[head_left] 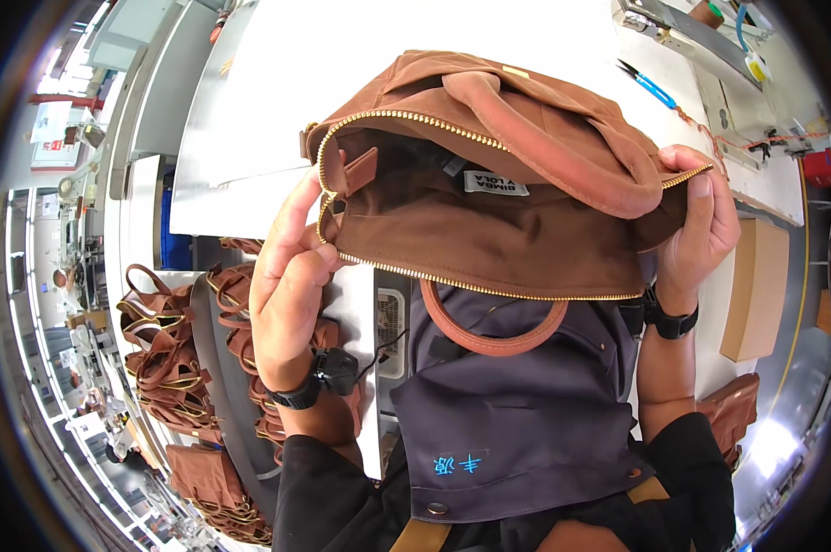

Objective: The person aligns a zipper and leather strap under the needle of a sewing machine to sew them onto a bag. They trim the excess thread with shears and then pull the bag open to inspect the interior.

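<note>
A brown handbag (489, 239) with a gold-toothed zip gapes toward me, its dark brown lining and a white sewn-in label (496, 184) showing. One rounded handle (562, 147) lies over its far side; the other handle (498, 345) hangs down on the near side. My left hand (291, 271) pinches the left end of the opening, fingers near the zip slider and a small leather tab. At the right end, my right hand (702, 216) grips the bag's edge by the zip end, thumb on top. Parts of the fingers are hidden behind the bag.
A white worktable (240, 120) lies beyond the bag. Blue-handled thread snips (653, 87) rest at its far right, near a sewing machine (687, 37). Several brown bags (171, 359) are heaped at the lower left. A cardboard box (756, 290) stands at the right.
</note>
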The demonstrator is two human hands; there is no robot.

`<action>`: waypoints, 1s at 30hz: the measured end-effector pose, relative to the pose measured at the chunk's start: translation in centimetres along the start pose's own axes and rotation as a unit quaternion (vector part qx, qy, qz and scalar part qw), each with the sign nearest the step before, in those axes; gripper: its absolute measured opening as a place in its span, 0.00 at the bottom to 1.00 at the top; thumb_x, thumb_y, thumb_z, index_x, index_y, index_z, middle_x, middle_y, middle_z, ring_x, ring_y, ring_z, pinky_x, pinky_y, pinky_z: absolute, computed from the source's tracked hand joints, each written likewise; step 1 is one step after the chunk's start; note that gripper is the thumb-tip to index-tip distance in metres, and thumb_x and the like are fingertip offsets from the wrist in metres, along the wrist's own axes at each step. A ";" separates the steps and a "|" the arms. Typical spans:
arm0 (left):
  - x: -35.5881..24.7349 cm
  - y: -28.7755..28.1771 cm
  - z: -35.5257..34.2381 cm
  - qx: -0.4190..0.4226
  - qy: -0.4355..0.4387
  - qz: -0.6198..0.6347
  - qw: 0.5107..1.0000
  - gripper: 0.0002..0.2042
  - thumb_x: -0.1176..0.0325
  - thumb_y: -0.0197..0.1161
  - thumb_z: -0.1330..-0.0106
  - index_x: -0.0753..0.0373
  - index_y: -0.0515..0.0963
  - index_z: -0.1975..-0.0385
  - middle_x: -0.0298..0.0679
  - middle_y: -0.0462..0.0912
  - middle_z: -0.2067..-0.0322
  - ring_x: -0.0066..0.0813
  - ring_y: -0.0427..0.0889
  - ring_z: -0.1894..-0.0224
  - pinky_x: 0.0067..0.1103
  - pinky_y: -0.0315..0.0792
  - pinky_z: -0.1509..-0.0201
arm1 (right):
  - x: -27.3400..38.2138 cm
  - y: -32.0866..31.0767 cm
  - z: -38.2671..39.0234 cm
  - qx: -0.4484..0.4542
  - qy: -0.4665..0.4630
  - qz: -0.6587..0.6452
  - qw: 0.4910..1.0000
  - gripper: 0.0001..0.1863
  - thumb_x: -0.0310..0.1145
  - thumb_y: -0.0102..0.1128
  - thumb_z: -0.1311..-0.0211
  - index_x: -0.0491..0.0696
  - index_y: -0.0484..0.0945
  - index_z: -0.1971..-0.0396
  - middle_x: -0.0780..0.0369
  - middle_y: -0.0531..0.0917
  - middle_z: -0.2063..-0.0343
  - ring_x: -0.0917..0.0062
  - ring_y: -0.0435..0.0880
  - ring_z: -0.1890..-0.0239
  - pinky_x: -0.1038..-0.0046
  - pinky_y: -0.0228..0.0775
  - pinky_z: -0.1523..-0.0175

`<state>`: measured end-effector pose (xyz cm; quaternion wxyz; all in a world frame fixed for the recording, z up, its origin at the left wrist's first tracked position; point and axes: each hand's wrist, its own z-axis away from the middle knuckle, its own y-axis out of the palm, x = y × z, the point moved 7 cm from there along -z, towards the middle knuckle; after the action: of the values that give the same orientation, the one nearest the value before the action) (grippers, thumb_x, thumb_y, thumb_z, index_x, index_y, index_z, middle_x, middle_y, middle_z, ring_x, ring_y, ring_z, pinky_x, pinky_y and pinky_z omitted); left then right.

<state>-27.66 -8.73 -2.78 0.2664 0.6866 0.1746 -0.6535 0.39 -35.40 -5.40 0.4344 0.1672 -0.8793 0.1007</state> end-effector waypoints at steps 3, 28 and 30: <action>-0.1 0.0 0.2 -0.021 0.001 -0.014 1.000 0.35 0.82 0.45 0.34 0.72 0.60 0.21 0.52 0.65 0.23 0.26 0.79 0.39 0.21 0.72 0.38 | 0.2 0.0 0.2 -0.004 0.006 -0.004 1.000 0.12 0.27 0.56 0.20 0.33 0.84 0.53 0.55 0.89 0.57 0.74 0.88 0.53 0.72 0.78 0.42; 0.4 -2.0 -1.3 -0.173 0.012 -0.200 0.964 0.23 0.74 0.54 0.20 0.73 0.68 0.27 0.47 0.78 0.33 0.26 0.86 0.47 0.12 0.81 0.60 | -0.9 -0.2 -0.6 -0.039 -0.068 -0.065 0.995 0.05 0.27 0.72 0.31 0.41 0.87 0.60 0.63 0.87 0.66 0.81 0.84 0.66 0.78 0.75 0.59; 0.6 -1.0 -2.0 -0.183 0.022 -0.176 0.967 0.23 0.74 0.54 0.19 0.72 0.69 0.27 0.47 0.78 0.34 0.28 0.86 0.46 0.14 0.82 0.56 | -0.9 -0.2 -1.0 -0.043 -0.073 -0.058 0.995 0.05 0.26 0.72 0.31 0.42 0.87 0.60 0.63 0.87 0.67 0.81 0.84 0.66 0.78 0.75 0.60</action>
<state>-26.55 -6.83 -3.47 0.2644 0.5984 0.4157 -0.6318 1.71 -35.05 -5.54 0.3809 0.2059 -0.9010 0.0254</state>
